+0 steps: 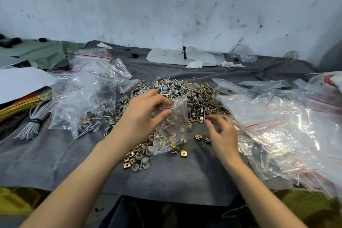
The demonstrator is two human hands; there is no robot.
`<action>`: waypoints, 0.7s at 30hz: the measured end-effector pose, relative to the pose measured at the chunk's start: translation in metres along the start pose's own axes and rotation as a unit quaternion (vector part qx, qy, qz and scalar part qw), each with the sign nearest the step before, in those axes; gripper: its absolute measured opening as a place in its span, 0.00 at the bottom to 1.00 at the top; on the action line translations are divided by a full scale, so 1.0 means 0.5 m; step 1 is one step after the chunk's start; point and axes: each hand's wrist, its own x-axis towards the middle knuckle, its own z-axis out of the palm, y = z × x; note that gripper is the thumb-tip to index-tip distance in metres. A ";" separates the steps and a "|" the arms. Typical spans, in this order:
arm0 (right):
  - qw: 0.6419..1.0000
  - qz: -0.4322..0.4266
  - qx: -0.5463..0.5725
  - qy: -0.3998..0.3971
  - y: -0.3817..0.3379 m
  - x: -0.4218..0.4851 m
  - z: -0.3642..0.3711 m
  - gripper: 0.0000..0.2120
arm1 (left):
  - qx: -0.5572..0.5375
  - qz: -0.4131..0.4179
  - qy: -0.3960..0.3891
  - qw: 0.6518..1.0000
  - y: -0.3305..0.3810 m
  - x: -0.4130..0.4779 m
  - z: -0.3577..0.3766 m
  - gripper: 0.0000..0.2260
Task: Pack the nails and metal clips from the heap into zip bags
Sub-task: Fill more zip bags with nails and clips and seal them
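Note:
A heap of nails, grey caps and brass-coloured metal clips (187,96) lies on the grey cloth in the middle. My left hand (146,114) pinches the mouth of a small clear zip bag (175,126) with a red strip; the bag hangs upright over the heap's near side and holds some nails and clips. My right hand (222,131) hovers just right of the bag with fingers curled over loose clips (201,138); whether it grips anything I cannot make out.
Filled zip bags (83,102) pile up at the left. A large stack of empty zip bags (281,126) spreads at the right. Bundled grey and yellow wires (31,122) lie far left. A white board (181,57) rests at the back near the wall.

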 end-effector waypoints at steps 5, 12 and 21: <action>0.999 -0.013 -0.032 0.003 0.051 -0.003 0.019 0.08 | 0.028 -0.082 -0.009 0.996 -0.017 0.013 0.005 0.06; 0.981 -0.103 -0.156 -0.052 0.043 -0.012 0.026 0.08 | -0.059 -0.149 0.038 0.986 -0.028 0.017 -0.005 0.05; 0.960 -0.095 -0.255 -0.073 0.007 0.009 0.079 0.15 | -0.077 -0.047 0.101 0.991 -0.010 -0.021 -0.041 0.06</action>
